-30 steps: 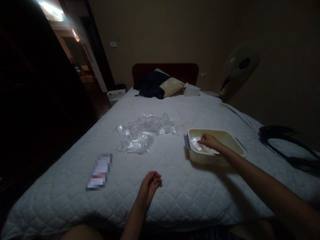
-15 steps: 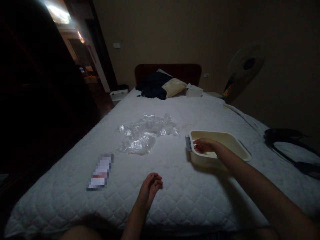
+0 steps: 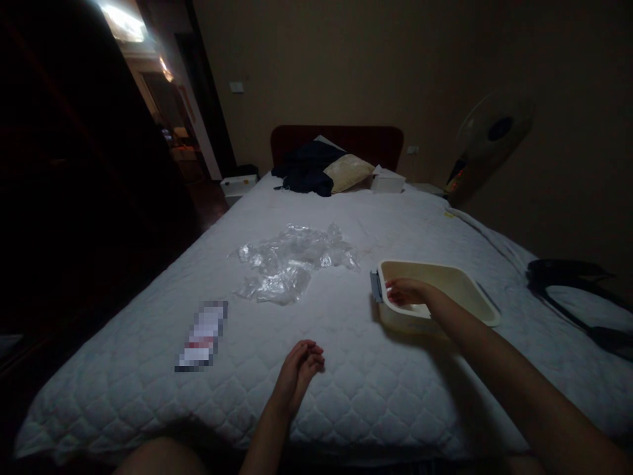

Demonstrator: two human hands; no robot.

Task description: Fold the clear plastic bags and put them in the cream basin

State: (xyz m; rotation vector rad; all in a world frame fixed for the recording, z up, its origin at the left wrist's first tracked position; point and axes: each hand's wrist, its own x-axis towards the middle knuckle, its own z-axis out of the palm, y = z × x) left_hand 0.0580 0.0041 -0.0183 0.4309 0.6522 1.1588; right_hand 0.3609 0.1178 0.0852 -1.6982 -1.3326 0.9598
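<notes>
My left hand (image 3: 302, 371) rests on the white quilted bed cover (image 3: 346, 402), holding nothing, its fingers loosely bent and a little apart. My right hand (image 3: 408, 291) reaches down into a cream plastic tub (image 3: 445, 269), close to its left wall by the grey clip (image 3: 376, 286). Its fingers look stretched and slightly spread; the near rim hides part of them, and I see nothing held. Left of the tub lies a crumpled clear plastic sheet (image 3: 291, 260), apart from both hands. A phone-shaped blurred object (image 3: 202, 336) lies to the left of my left hand.
Dark clothing (image 3: 309, 170), a beige pillow (image 3: 349, 173) and a white box (image 3: 388, 181) stand by the headboard (image 3: 380, 140). At right are a black strap-like item (image 3: 568, 269) and a standing fan (image 3: 499, 128). A white bedside cabinet (image 3: 239, 187) is far left.
The view has shifted slightly, so everything sits a little further right. My right hand stays inside the tub with its fingers slightly shifted; my left hand keeps its pose on the bed.
</notes>
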